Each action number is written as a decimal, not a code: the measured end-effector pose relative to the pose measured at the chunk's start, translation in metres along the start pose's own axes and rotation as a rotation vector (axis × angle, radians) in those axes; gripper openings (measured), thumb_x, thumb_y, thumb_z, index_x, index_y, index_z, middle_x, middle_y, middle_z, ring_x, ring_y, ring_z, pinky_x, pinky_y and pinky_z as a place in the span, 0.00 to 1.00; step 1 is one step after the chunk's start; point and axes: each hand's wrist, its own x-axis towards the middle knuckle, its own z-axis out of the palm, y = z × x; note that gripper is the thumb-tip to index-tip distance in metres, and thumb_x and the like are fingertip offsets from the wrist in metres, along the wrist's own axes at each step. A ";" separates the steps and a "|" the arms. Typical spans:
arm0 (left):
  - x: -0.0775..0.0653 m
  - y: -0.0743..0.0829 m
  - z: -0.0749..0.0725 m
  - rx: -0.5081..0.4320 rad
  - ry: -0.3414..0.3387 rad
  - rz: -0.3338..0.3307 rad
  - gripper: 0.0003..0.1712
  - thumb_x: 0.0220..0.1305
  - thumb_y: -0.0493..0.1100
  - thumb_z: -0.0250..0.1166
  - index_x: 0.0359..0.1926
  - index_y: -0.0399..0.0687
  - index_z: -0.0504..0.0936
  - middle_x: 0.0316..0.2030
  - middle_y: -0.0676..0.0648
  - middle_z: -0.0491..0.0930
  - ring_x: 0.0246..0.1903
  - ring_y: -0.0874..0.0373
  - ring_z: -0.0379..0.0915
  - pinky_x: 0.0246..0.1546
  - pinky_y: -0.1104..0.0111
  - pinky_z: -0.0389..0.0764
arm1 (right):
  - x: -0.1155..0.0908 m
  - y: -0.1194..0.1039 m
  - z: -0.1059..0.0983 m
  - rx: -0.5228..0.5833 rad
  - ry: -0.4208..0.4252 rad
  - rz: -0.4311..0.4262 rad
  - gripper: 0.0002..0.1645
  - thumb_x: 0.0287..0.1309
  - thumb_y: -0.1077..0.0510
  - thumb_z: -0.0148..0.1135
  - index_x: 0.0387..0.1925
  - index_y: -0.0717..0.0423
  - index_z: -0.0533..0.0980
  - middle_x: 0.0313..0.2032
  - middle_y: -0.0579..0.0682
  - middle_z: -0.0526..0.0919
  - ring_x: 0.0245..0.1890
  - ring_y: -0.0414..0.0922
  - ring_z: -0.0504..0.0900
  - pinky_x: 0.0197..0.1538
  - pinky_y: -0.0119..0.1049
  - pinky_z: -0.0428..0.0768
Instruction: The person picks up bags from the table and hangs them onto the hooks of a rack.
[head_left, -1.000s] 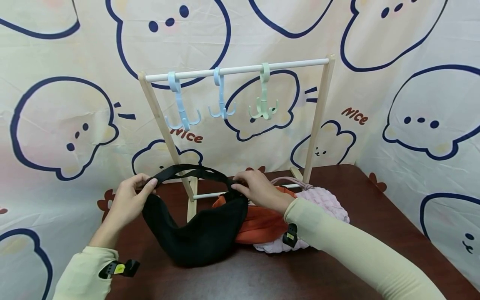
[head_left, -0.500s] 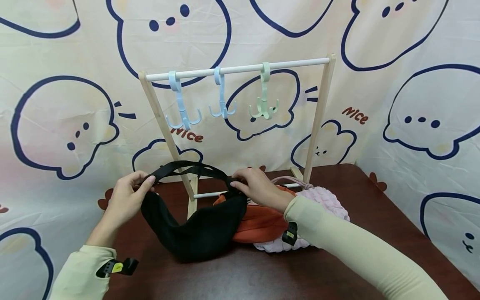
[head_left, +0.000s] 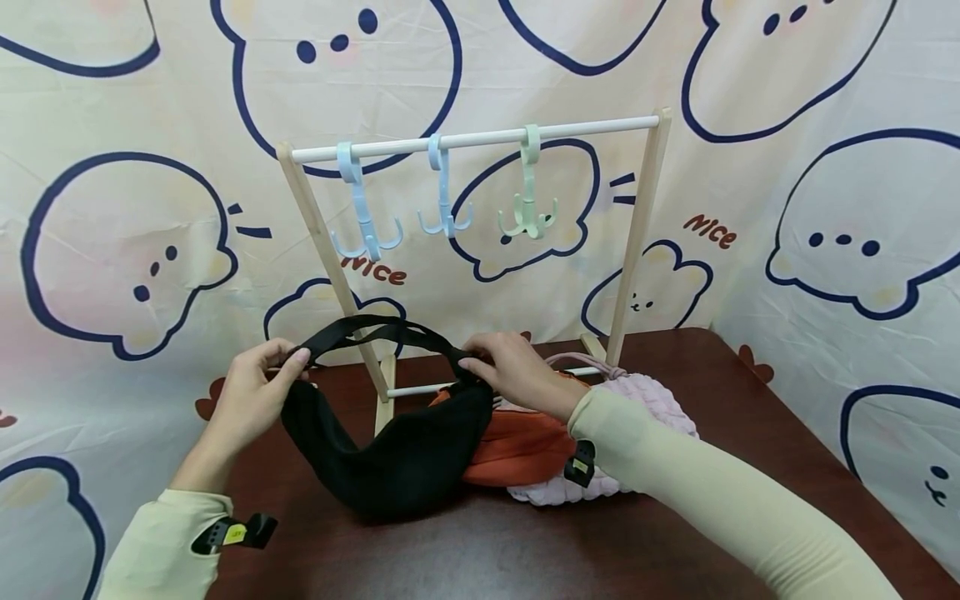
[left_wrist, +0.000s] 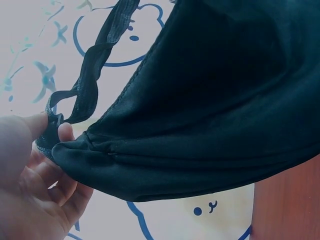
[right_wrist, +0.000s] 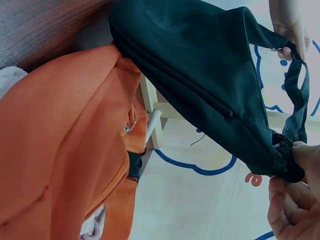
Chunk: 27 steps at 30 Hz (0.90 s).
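A black shoulder bag [head_left: 382, 475] with a looped strap [head_left: 360, 329] hangs between both hands at the front of the table. My left hand [head_left: 251, 400] pinches the strap at the bag's left end; in the left wrist view, thumb and fingers close on the webbing there. At the opposite end my right hand [head_left: 517, 375] grips the bunched strap, which the right wrist view shows beside the bag's corner. Close behind the right hand lies an orange bag [head_left: 517, 450] with a black buckle [right_wrist: 135, 164]. Part of it is hidden by the right hand and the black bag.
A pale pink quilted bag [head_left: 652, 400] lies under and beyond the orange one. Behind stands a wooden rack [head_left: 637, 242] with a white top bar [head_left: 600, 127]. Two blue hooks [head_left: 363, 217] and a green hook [head_left: 528, 192] hang from it. Patterned cloth surrounds the brown table [head_left: 750, 433].
Both hands and the black bag have risen slightly. The strap loop now arches a little higher, and the bag's underside sits further up in the head view. Both grips are unchanged.
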 end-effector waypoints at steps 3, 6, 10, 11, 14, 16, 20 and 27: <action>0.001 0.000 0.000 -0.011 0.004 0.006 0.16 0.77 0.45 0.56 0.37 0.36 0.80 0.26 0.47 0.81 0.26 0.66 0.73 0.27 0.72 0.71 | 0.001 -0.001 -0.002 0.003 0.004 -0.001 0.10 0.71 0.53 0.61 0.47 0.51 0.83 0.41 0.46 0.88 0.38 0.38 0.84 0.44 0.35 0.80; 0.002 0.000 0.000 -0.017 0.011 0.017 0.16 0.77 0.45 0.56 0.37 0.36 0.80 0.26 0.49 0.81 0.26 0.66 0.73 0.27 0.72 0.70 | 0.001 -0.003 -0.004 0.014 0.007 0.005 0.10 0.71 0.53 0.61 0.47 0.51 0.83 0.41 0.46 0.88 0.37 0.38 0.84 0.43 0.34 0.81; 0.002 0.002 -0.002 -0.033 0.023 0.030 0.15 0.77 0.44 0.57 0.37 0.36 0.80 0.26 0.49 0.82 0.26 0.67 0.74 0.28 0.73 0.71 | 0.000 -0.004 -0.006 0.031 0.011 0.016 0.10 0.71 0.54 0.60 0.48 0.51 0.83 0.41 0.47 0.88 0.36 0.37 0.84 0.41 0.32 0.81; 0.002 0.002 -0.002 -0.037 0.026 0.032 0.14 0.76 0.43 0.57 0.37 0.36 0.81 0.26 0.50 0.82 0.25 0.67 0.74 0.28 0.74 0.71 | 0.000 -0.004 -0.006 0.036 0.013 0.017 0.10 0.71 0.54 0.60 0.48 0.51 0.83 0.41 0.47 0.88 0.36 0.37 0.84 0.41 0.32 0.81; 0.002 0.004 -0.003 -0.054 0.029 0.033 0.14 0.76 0.42 0.57 0.37 0.35 0.81 0.25 0.54 0.81 0.25 0.68 0.75 0.28 0.74 0.72 | 0.000 -0.006 -0.008 0.049 0.022 0.019 0.10 0.71 0.54 0.60 0.47 0.51 0.83 0.41 0.47 0.88 0.35 0.37 0.84 0.40 0.32 0.81; 0.002 0.005 -0.003 -0.059 0.029 0.034 0.14 0.76 0.42 0.57 0.37 0.35 0.81 0.25 0.58 0.81 0.25 0.69 0.75 0.27 0.75 0.72 | 0.000 -0.006 -0.008 0.053 0.029 0.015 0.10 0.71 0.54 0.60 0.47 0.51 0.83 0.41 0.47 0.88 0.36 0.37 0.84 0.40 0.32 0.81; 0.004 0.007 -0.004 -0.070 0.025 0.038 0.15 0.76 0.43 0.57 0.37 0.35 0.80 0.24 0.66 0.79 0.26 0.71 0.78 0.26 0.75 0.73 | 0.001 -0.007 -0.010 0.052 0.041 0.007 0.10 0.71 0.54 0.61 0.47 0.51 0.84 0.42 0.48 0.88 0.37 0.39 0.84 0.42 0.34 0.81; 0.005 0.011 -0.005 -0.088 0.030 0.060 0.14 0.76 0.41 0.58 0.36 0.34 0.80 0.24 0.70 0.79 0.25 0.72 0.79 0.25 0.75 0.72 | 0.001 -0.007 -0.012 0.054 0.044 0.007 0.10 0.71 0.55 0.60 0.48 0.52 0.83 0.42 0.48 0.88 0.38 0.39 0.85 0.43 0.34 0.82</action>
